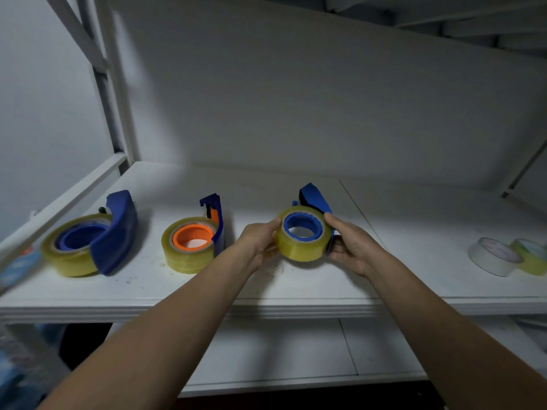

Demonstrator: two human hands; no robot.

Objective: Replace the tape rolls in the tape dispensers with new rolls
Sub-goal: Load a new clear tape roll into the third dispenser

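The two forearms reach up from below; the left hand (260,242) grips the side of the tape roll (303,241), and the right hand (350,247) grasps the blue dispenser (315,199) behind it. The roll sits between both hands above the shelf (266,294), its hole facing up toward the camera; each hand seems equally near.

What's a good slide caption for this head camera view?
Both hands, left and right, hold the third tape dispenser over the white shelf.
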